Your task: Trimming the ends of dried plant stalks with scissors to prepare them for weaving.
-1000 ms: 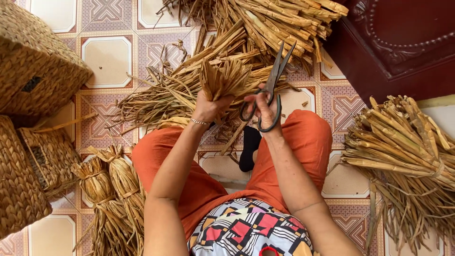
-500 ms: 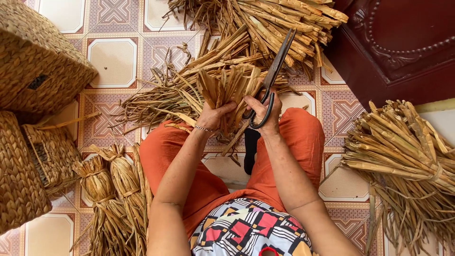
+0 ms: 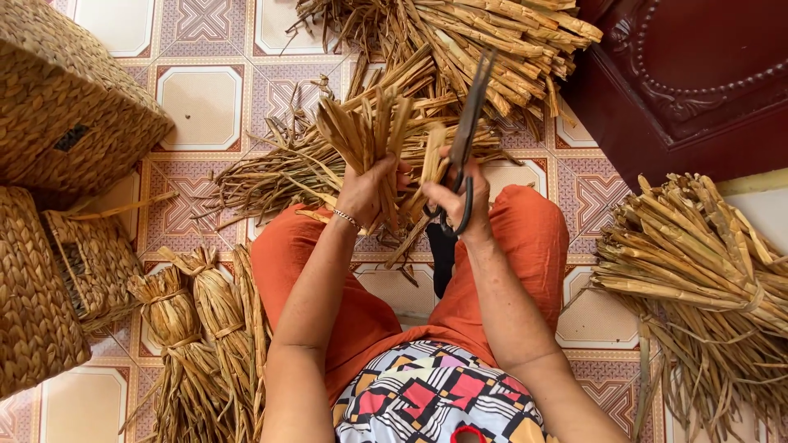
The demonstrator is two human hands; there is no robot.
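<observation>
Dried stalks [image 3: 369,135] hide left hand [image 3: 367,190] fingers; scissors [image 3: 464,135] blurred.

You sit on a tiled floor [image 3: 205,102] of cream octagons framed in pink-and-maroon geometric borders. Heaps of dried, tan reed stalks [image 3: 492,37] lie across the tiles ahead of you, with a tied sheaf of the same stalks [image 3: 698,262] on your right. On your left rest short bound bundles of straw [image 3: 193,328] and brown woven seagrass baskets [image 3: 66,107]. A dark maroon wooden cabinet [image 3: 689,82] stands at upper right.
</observation>
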